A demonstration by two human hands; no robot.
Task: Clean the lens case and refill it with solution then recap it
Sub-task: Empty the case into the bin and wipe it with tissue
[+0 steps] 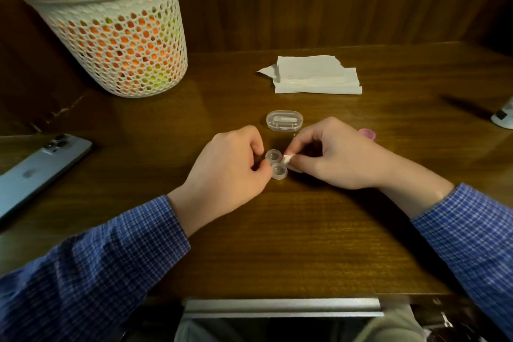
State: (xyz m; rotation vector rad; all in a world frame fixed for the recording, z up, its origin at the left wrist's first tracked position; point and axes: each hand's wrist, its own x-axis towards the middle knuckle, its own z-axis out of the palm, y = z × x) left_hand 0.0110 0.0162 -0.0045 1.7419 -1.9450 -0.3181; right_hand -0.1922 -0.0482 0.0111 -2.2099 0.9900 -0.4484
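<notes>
A clear two-well lens case [275, 164] lies uncapped on the wooden table [277, 230] between my hands. My left hand [230, 169] pinches its left side with thumb and fingers. My right hand [333, 155] pinches a small wad of white tissue [288, 159] right beside the wells. A pink cap [367, 134] peeks out behind my right hand. A clear oval box [284, 120] with small tools inside sits just beyond the case.
A stack of white tissues [313, 75] lies at the back. A white mesh basket [116, 36] of coloured balls stands back left. A phone [36, 169] lies face down at the left. A white object [503, 116] sits at the right edge.
</notes>
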